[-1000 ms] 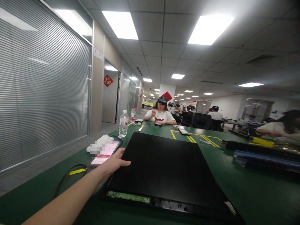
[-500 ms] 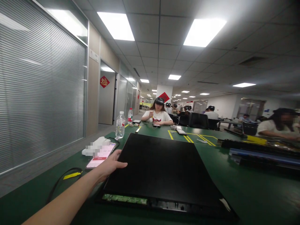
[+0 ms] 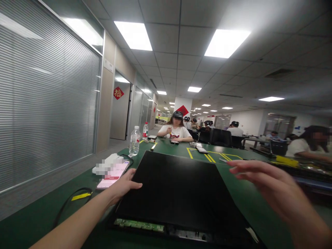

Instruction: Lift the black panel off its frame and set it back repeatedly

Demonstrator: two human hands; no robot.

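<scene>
A flat black display panel (image 3: 178, 190) lies on the green table before me. Along its near edge shows a strip of green circuit board (image 3: 140, 224), and a small pale tab (image 3: 252, 235) is at the near right corner. My left hand (image 3: 127, 185) grips the panel's left edge, thumb on top and the other fingers mostly hidden at the side. To the right of the panel, my right hand (image 3: 269, 185) is in the air, slightly blurred, fingers stretched toward the panel with nothing in them.
Left of the panel lie a lit phone (image 3: 112, 178), a white object (image 3: 107, 162) and a black cable (image 3: 61, 204) with a yellow tag. A water bottle (image 3: 134, 141) stands beyond. Dark parts with a yellow piece (image 3: 286, 161) lie at right. Several people sit farther off.
My right hand has come into view from the right, over the table. My left hand keeps its grip on the panel's left edge. The whole view has shifted slightly.
</scene>
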